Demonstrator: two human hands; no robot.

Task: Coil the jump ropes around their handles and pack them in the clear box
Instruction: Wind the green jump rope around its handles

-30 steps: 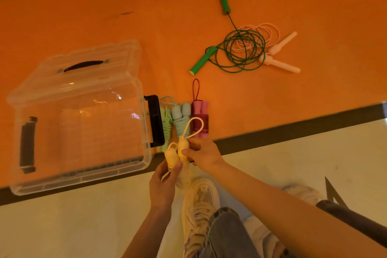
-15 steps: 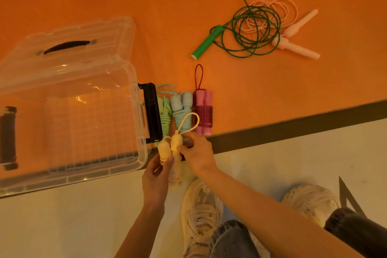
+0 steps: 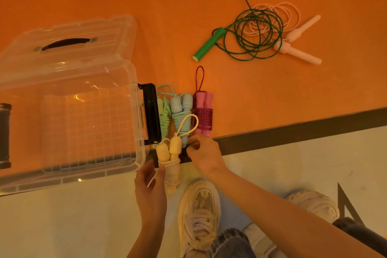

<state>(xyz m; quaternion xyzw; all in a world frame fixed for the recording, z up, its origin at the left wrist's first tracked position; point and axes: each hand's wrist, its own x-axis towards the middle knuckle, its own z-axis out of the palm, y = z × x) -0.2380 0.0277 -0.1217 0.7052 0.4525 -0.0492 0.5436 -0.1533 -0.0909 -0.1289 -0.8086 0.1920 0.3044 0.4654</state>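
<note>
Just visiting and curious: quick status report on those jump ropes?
Left hand holds yellow rope bundle; right hand pinches its loop. Clear box empty, open. Green rope, pink rope still loose.

Yellow rope (image 3: 170, 154), orange mat (image 3: 167, 16).

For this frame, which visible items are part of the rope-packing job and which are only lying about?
Job:
yellow rope, in left hand; right hand beside it
mint rope, blue rope, pink wound rope
green rope, pale pink rope, both unwound
clear box

Lying about:
white shoes
</note>
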